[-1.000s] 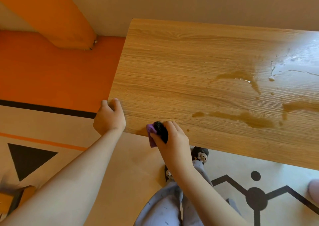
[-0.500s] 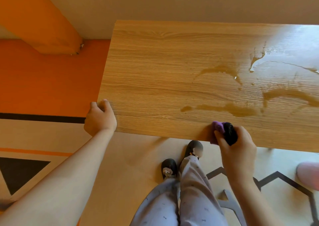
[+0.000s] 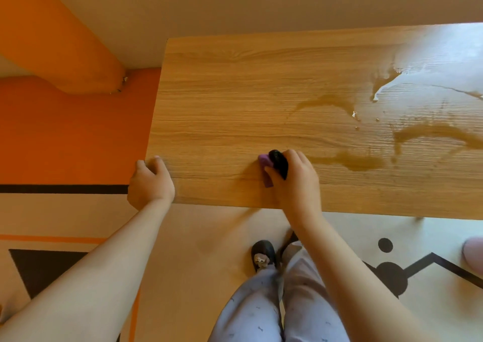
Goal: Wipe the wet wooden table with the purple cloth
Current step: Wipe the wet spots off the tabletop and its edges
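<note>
Purple cloth (image 3: 265, 162) bunched in right hand (image 3: 295, 182), poking left

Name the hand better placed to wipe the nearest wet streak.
Right. The right hand grips the purple cloth beside that streak; the left hand holds the corner of the wooden table.

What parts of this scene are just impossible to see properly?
- Head view: most of the purple cloth is hidden under the right hand; the black part beside it cannot be identified.
- The puddle runs off the right edge, so how far the wooden table is wet is unknown.
- A pink thing on the floor is cropped there too.
</note>
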{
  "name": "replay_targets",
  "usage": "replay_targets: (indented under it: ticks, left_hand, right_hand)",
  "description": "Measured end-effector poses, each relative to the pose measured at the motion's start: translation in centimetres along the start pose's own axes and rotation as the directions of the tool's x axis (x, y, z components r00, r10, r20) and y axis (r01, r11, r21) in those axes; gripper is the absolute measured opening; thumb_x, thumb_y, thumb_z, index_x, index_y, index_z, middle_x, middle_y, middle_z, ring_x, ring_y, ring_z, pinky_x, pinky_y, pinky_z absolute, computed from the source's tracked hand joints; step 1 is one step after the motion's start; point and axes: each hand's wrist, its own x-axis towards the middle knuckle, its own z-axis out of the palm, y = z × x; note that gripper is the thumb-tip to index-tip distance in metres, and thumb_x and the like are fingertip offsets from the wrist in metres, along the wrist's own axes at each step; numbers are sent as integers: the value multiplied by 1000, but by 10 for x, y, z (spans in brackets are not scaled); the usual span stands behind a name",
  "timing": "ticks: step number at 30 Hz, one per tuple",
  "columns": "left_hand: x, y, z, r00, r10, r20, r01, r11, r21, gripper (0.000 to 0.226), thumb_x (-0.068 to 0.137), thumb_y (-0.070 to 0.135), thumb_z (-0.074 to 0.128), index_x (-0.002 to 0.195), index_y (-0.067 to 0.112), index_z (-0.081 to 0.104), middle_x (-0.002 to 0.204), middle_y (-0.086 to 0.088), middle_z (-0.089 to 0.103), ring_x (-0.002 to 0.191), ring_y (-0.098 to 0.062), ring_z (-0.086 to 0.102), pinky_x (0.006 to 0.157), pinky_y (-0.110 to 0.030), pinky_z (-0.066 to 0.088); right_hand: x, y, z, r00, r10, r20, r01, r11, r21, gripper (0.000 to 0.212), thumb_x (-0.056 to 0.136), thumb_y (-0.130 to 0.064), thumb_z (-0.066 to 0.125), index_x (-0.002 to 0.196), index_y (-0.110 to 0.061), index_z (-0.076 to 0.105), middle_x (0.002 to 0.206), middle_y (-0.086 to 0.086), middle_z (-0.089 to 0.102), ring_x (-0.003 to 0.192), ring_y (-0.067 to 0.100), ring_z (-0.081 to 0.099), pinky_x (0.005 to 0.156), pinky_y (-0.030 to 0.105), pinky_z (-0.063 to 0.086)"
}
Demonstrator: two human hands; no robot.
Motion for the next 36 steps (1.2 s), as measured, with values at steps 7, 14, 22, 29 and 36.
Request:
replay_targets:
  ticks: [7,14,22,29,36]
  left_hand:
    - [-7,11,-7,947,308,-86,-305,951,51,32,97,25,44,123,6,47,129,-16,50,120,-35,46,97,-47,38]
    - [-58,80,20,728,684,40,-674,725,-142,41,92,28,41,125,7,53,135,-9,50,126,-27,43,104,-38,30]
    - [-74,112,46,785,620,-9,-620,784,-43,35,87,29,48,117,12,55,130,-5,52,119,-27,44,100,-43,32]
    - [-73,110,46,802,597,-13,-598,801,-32,35,87,31,48,117,15,54,131,-2,51,120,-26,43,100,-41,31]
    - [-73,111,45,806,592,9,-592,806,5,36,86,30,50,119,16,54,134,-2,50,121,-26,44,99,-41,32]
  right_hand:
    - [5,61,-82,961,213,-176,-234,966,-108,21,82,-18,70,91,-4,57,88,7,56,77,19,47,62,24,24]
    - [-3,3,-6,996,49,80,-49,999,-3,22,85,-29,67,86,-9,56,88,0,56,82,18,51,67,30,40]
    - [55,50,-56,990,104,-91,-104,995,-5,19,84,-22,68,91,-8,57,89,-2,53,81,15,48,65,23,29]
    - [54,44,-51,975,186,-119,-183,982,35,16,83,-20,69,92,-11,58,91,2,58,81,14,50,67,21,33]
    - [79,-4,12,995,-70,66,68,997,33,22,86,-29,65,87,-9,57,89,2,58,84,19,52,66,28,38]
